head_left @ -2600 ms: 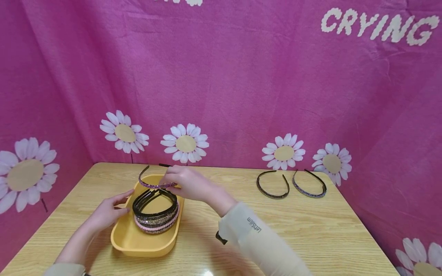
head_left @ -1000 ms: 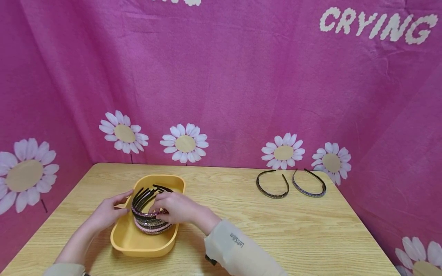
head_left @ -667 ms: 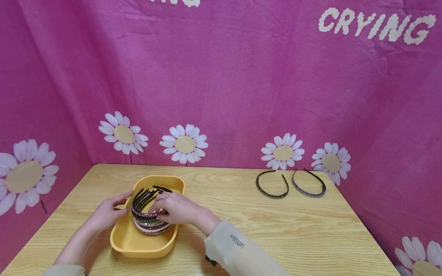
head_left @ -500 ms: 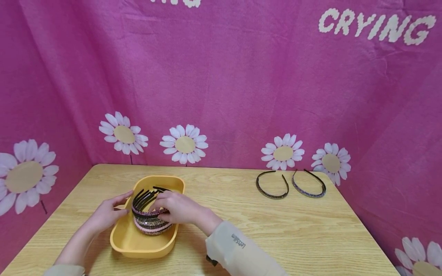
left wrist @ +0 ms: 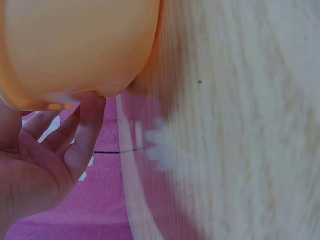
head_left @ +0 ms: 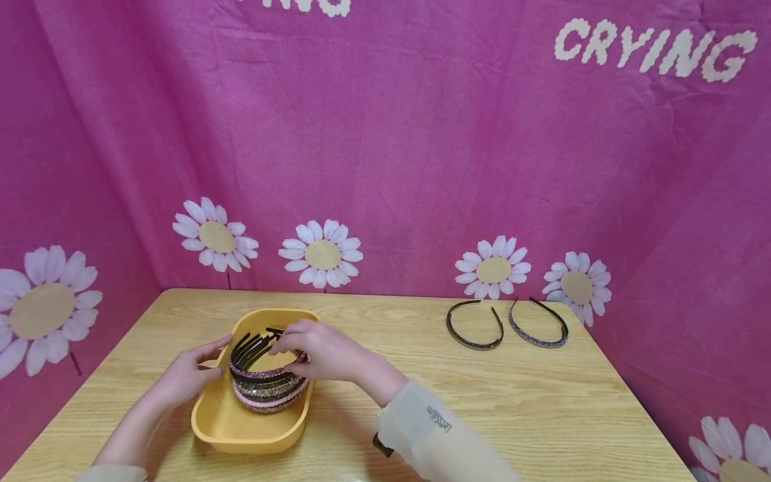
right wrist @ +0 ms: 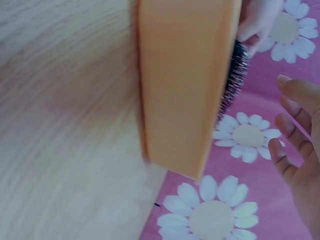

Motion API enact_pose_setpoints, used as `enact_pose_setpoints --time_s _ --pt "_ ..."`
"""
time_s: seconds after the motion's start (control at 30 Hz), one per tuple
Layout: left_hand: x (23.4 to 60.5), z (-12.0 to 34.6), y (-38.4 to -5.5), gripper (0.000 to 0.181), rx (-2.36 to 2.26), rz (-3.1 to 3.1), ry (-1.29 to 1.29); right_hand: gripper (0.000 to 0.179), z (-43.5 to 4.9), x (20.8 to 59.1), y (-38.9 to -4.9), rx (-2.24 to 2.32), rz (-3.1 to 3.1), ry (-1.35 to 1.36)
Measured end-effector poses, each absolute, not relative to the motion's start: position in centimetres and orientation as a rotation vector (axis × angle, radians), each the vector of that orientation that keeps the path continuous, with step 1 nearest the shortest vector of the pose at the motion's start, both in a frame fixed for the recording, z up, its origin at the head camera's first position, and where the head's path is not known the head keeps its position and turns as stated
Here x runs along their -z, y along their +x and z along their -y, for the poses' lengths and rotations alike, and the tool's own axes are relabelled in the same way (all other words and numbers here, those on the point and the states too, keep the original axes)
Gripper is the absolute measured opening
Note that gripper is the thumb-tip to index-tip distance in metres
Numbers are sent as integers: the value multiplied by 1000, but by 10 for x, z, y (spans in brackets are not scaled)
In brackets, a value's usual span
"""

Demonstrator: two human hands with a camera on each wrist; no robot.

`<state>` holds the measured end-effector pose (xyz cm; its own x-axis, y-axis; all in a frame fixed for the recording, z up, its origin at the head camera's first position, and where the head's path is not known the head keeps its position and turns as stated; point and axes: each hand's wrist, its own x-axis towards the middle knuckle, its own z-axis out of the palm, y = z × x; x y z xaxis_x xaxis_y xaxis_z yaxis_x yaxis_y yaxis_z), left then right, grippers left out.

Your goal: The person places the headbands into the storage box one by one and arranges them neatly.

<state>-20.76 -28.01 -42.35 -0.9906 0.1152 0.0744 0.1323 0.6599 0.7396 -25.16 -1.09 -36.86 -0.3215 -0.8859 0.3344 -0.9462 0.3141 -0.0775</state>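
Note:
A yellow plastic bin (head_left: 247,428) holds a nested stack of headbands (head_left: 268,395), black, gold-glitter and light pink among them, with a purple glitter headband (head_left: 259,373) on top. My left hand (head_left: 183,378) holds the bin's left edge, thumb at the rim; the left wrist view shows its fingers (left wrist: 87,120) against the outer wall. Over the bin's right side is my right hand (head_left: 328,351), close to the stack in the head view. In the right wrist view this hand (right wrist: 302,135) has its fingers spread and holds nothing, apart from the bin.
Two more headbands lie at the table's back right, a black beaded one (head_left: 476,345) and a blue-purple glitter one (head_left: 542,343). A pink cloth (head_left: 409,167) with daisies and white lettering rises behind the wooden table (head_left: 482,408).
My right hand brought the purple glitter headband down onto the stack, let go of it and rose slightly up and right. The left hand stays at the bin.

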Motion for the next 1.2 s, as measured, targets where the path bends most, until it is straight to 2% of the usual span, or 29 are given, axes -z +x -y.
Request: enact_pose_setpoints --time_s 0.4,1.2 --pt "424 280 -208 59 1313 2851 -187 27 -18 344 -250 -443 2284 1646" --pt "421 279 -205 58 1330 2836 -200 30 -121 318 -262 -507 2227 1437"
